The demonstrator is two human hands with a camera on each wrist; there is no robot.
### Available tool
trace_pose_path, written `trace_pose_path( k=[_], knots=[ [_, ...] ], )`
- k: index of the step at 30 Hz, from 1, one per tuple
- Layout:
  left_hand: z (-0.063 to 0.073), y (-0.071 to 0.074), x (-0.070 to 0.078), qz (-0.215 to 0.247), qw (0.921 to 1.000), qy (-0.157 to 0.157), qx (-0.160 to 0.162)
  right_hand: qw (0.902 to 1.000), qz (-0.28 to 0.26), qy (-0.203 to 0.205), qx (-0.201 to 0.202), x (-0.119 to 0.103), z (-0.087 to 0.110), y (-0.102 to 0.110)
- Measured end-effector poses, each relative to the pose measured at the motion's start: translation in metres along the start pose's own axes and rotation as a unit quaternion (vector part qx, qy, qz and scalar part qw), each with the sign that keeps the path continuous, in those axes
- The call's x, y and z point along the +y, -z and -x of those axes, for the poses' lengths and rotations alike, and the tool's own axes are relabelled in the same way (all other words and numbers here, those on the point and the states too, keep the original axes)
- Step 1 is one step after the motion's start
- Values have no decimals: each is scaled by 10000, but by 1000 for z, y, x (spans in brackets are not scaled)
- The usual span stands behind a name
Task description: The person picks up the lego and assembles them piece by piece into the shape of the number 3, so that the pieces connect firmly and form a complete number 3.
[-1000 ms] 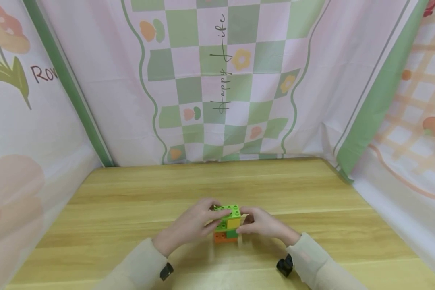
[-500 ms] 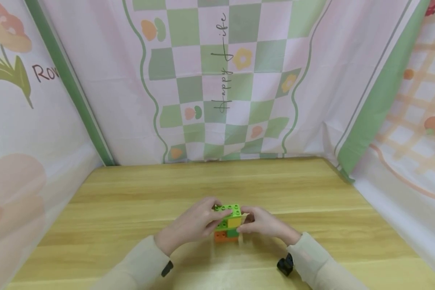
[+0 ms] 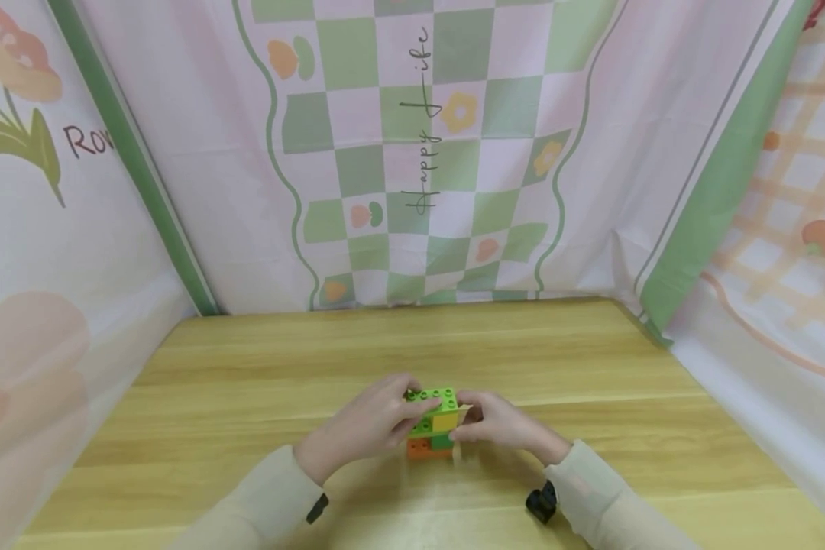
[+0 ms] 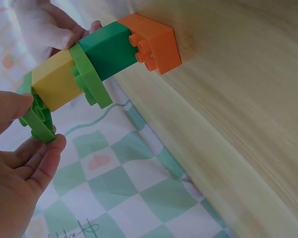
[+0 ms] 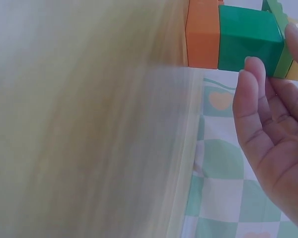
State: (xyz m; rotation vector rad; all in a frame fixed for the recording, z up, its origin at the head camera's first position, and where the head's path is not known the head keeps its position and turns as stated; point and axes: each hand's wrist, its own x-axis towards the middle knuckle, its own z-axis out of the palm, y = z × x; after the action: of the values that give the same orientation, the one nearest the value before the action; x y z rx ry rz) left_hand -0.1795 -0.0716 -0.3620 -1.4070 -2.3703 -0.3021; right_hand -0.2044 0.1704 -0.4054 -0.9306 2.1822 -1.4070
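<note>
A stack of toy building bricks stands upright on the table. At its base is an orange brick [image 4: 161, 47], with a dark green brick [image 4: 107, 49] above it. Higher up come a light green plate [image 4: 91, 74], a yellow brick [image 4: 54, 79] and a top light green plate [image 3: 447, 395], whose studs face up. My left hand [image 3: 378, 420] pinches the top plate between thumb and fingers. From the other side, my right hand [image 3: 498, 424] holds the stack around the lower plate, its thumb and fingers on opposite sides. The right fingertips lie beside the dark green brick.
The wooden table [image 3: 261, 359] extends around the stack. Patterned cloth [image 3: 426, 153] hangs behind it and at both sides. A small black device [image 3: 541, 503] sits by the right sleeve, and another dark piece [image 3: 317, 508] is at the left cuff.
</note>
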Motion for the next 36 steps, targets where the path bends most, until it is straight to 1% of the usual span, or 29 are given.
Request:
trace_pose_path(
  k=[8, 13, 16, 19, 23, 25, 27, 31, 36],
  knots=[
    [-1, 2, 1, -13, 10000, -49, -35, 10000, 36, 33, 13, 1, 0, 0],
    [0, 0, 0, 65, 10000, -11, 37, 9999, 124, -13, 77, 0, 1, 0],
    [2, -3, 0, 125, 9998, 82, 119, 9998, 163, -43, 95, 0, 2, 0],
    [5, -8, 0, 245, 9991, 261, 232, 9999, 142, -41, 73, 0, 2, 0],
    [9, -12, 1, 585, 9962, 490, 416, 9999, 119, -38, 56, -1, 2, 0],
    [10, -13, 1, 826, 9935, 625, 472, 9999, 120, -37, 65, -1, 2, 0],
    [12, -14, 1, 1148, 9887, 824, 497, 9999, 117, -45, 69, 0, 2, 0],
    [16, -16, 1, 1764, 9742, 1317, 503, 9998, 152, -49, 83, 0, 2, 0],
    [20, -19, -1, 2204, 9597, 1674, 479, 9996, 247, -55, 91, 0, 1, 0]
  ],
)
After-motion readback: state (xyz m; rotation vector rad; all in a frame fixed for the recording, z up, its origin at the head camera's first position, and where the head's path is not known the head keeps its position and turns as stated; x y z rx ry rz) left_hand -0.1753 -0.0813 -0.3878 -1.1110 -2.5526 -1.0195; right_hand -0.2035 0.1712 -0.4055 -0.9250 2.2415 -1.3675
